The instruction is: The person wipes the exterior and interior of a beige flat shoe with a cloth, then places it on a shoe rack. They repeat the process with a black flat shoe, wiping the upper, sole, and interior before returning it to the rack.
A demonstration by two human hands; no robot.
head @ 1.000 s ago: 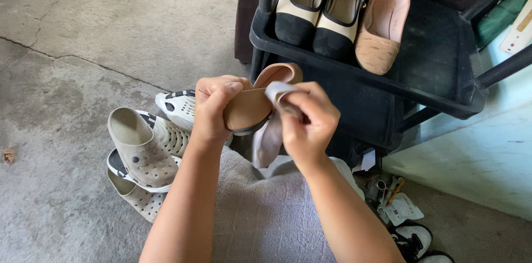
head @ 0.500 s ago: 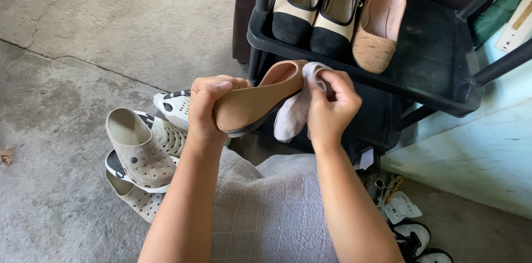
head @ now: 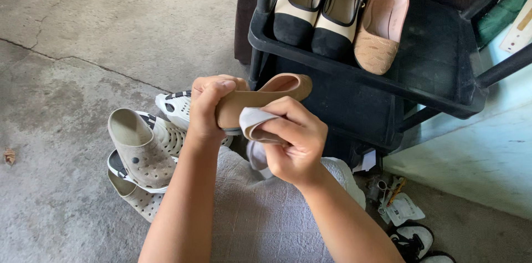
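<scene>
The tan flat shoe (head: 260, 98) lies on its side in the air in front of the black shoe rack (head: 443, 75), its opening turned toward the rack. The left hand (head: 210, 105) is closed around the shoe's near end, thumb on top, forearm rising from below. The right hand (head: 291, 141) sits just right of the left, fingers curled tight around a bunched white cloth (head: 254, 124) pressed against the shoe's underside edge. The shoe is smooth, with a dark sole rim. Left of the left hand, beige clogs (head: 138, 152) and a white clog (head: 177, 105) lie on the concrete floor (head: 83, 30). Above the hands, on the rack, stand two black-toed shoes (head: 316, 14) and a pink flat (head: 382, 25).
</scene>
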